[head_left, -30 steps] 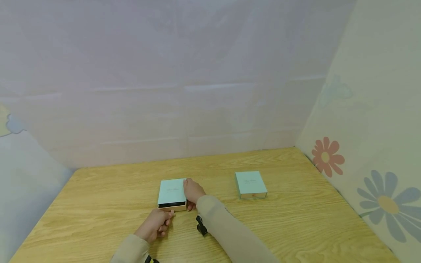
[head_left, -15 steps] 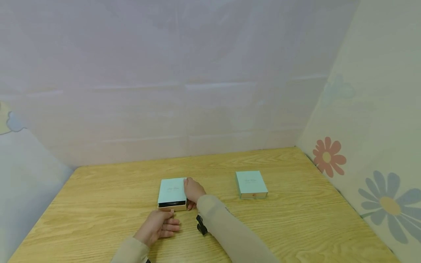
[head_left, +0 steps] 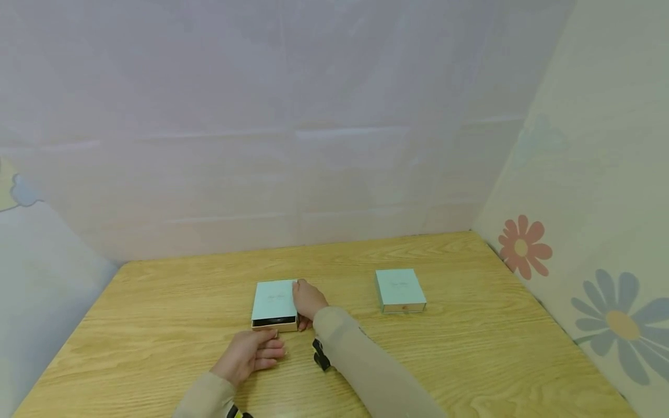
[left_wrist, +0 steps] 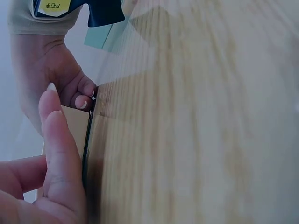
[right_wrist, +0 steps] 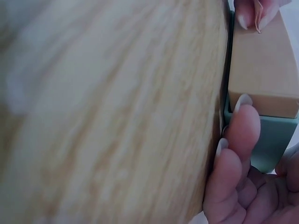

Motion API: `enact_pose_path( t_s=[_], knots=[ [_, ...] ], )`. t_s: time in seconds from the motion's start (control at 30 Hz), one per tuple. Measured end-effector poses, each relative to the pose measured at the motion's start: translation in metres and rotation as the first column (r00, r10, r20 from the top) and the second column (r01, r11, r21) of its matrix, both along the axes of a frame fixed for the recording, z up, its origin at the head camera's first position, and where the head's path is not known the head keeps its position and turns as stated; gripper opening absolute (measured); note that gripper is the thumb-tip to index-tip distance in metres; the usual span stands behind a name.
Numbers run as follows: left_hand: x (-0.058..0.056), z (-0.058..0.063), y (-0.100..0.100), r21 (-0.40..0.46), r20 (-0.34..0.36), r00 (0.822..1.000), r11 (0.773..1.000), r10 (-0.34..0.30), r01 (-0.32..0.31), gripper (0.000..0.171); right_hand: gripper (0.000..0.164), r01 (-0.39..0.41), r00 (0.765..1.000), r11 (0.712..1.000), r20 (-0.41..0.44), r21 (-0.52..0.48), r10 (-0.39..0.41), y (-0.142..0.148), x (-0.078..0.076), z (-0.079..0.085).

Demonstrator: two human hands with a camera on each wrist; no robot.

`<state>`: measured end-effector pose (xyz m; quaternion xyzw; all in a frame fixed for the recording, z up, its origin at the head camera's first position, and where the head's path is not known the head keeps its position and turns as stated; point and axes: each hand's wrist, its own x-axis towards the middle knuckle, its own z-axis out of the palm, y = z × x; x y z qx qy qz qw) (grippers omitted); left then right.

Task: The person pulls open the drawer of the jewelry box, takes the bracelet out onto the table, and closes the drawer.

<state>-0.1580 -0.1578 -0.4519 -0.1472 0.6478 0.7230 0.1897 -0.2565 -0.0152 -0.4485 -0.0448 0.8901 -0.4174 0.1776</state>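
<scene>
A pale mint drawer box (head_left: 273, 297) lies on the table with its peach inner tray (right_wrist: 264, 70) pulled a little way out toward me. Something black (head_left: 274, 321) shows in the gap of the tray. My right hand (head_left: 309, 299) grips the box's right side, thumb side on top and fingertips low by the tray's corner. At the front, my left hand (head_left: 251, 355) pinches the small ribbon pull tab (right_wrist: 259, 15) between thumb and index finger. Its other fingers are loosely extended above the wood. The left wrist view hides the tab behind those fingers.
A second mint drawer box (head_left: 400, 289), closed, stands to the right on the wooden table (head_left: 470, 348). A black strap device (head_left: 320, 355) is on the right wrist. Behind the table hangs a pale wall sheet (head_left: 292, 145); a flower-printed wall (head_left: 601, 203) borders the right.
The left hand's lower fingers have uncurled and spread, while thumb and index stay at the tab. The tray sits out about as before; the right hand keeps its hold.
</scene>
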Motion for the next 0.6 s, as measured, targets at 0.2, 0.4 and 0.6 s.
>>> enact_pose_path(
  t_s=[0.2, 0.4, 0.6],
  knots=[
    [-0.0004, 0.0001, 0.0015, -0.011, -0.008, 1.000, 1.000, -0.002, 0.002, 0.028, 0.051, -0.001, 1.000, 1.000, -0.001, 0.012, 0.001, -0.0001, -0.0003, -0.0004],
    [-0.0015, -0.0028, 0.0014, -0.023, -0.019, 1.000, 1.000, 0.000, 0.000, 0.035, 0.051, 0.000, 1.000, 1.000, -0.004, 0.014, 0.000, -0.0001, -0.0005, 0.0008],
    [0.0002, -0.0013, 0.0019, -0.026, -0.021, 1.000, 1.000, -0.003, 0.003, 0.039, 0.051, -0.003, 1.000, 1.000, -0.003, 0.004, 0.003, 0.0005, -0.0003, 0.0010]
  ],
)
